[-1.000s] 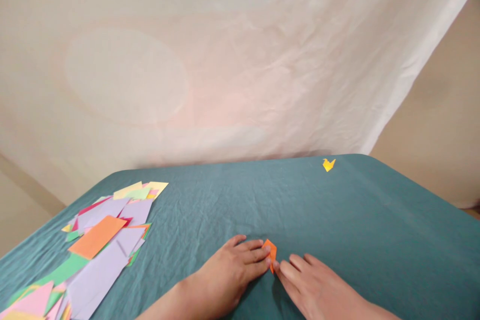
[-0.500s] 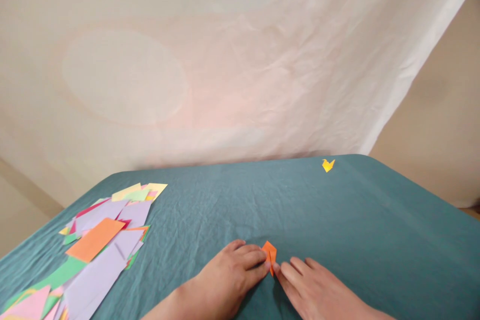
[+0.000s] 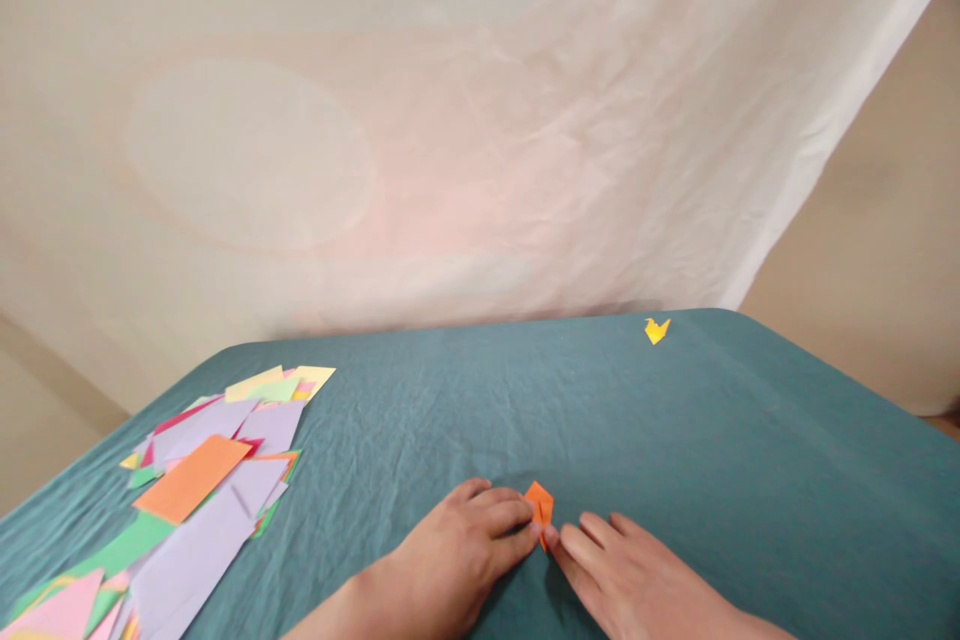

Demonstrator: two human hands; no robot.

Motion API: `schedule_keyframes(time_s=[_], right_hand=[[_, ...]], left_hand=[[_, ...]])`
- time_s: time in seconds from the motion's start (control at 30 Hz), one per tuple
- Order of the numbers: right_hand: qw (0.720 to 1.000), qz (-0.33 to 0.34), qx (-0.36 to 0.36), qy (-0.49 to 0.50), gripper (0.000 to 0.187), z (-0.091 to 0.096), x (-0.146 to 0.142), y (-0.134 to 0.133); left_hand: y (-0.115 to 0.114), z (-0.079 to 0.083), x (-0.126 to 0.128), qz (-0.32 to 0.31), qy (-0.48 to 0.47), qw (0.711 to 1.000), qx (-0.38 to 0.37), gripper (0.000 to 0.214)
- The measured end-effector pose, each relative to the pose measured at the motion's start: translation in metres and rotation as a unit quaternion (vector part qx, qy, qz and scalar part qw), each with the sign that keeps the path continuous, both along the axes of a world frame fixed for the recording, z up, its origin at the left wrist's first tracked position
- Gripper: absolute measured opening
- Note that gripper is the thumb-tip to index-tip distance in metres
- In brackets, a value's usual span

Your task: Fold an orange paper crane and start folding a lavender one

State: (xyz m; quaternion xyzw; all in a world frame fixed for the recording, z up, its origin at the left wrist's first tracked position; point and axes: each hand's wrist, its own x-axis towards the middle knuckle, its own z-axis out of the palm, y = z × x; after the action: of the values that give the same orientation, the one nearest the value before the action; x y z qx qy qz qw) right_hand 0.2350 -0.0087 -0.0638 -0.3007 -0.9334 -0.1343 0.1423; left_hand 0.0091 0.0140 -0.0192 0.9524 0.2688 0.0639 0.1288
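Note:
A small piece of orange origami paper [image 3: 541, 501], folded to a narrow kite-like shape, lies on the teal cloth near the front of the table. From its left side my left hand [image 3: 466, 545] grips it, fingertips and thumb on its edge. At the lower right edge, the thumb and forefinger of my right hand [image 3: 626, 565] pinch the paper close to its bottom tip. My fingertips cover parts of both lower edges. Toward the far right edge stands a small yellow folded paper bird [image 3: 657, 331].
A loose heap of coloured paper sheets [image 3: 202, 560] spreads down the left side, with an orange sheet [image 3: 193, 478] on top. The teal tablecloth [image 3: 420, 400] has rounded far corners. A pale hanging sheet [image 3: 480, 140] rises behind the table.
My right thumb and forefinger have shifted slightly left onto the paper's lower edge. My left hand keeps its place.

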Motion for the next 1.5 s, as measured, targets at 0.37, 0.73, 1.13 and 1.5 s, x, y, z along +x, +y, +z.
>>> schedule_keyframes(time_s=[0.37,0.73,1.13,1.5], right_hand=[[0.999,-0.004,-0.035,-0.003,0.017,0.003,0.004,0.001],[1.0,-0.013,-0.026,-0.008,0.031,0.014,0.01,0.01],[0.999,-0.029,-0.032,-0.014,0.036,0.005,0.01,0.008],[0.998,-0.037,-0.043,0.004,0.04,-0.007,0.011,0.011]], left_hand=[[-0.002,0.005,0.004,0.009,0.023,1.0,-0.001,0.047],[-0.002,0.0,0.002,0.006,0.01,1.0,-0.001,0.05],[-0.001,-0.002,0.001,-0.005,0.007,1.0,0.002,0.047],[-0.003,-0.002,0.001,-0.001,0.004,1.0,0.009,0.043]])
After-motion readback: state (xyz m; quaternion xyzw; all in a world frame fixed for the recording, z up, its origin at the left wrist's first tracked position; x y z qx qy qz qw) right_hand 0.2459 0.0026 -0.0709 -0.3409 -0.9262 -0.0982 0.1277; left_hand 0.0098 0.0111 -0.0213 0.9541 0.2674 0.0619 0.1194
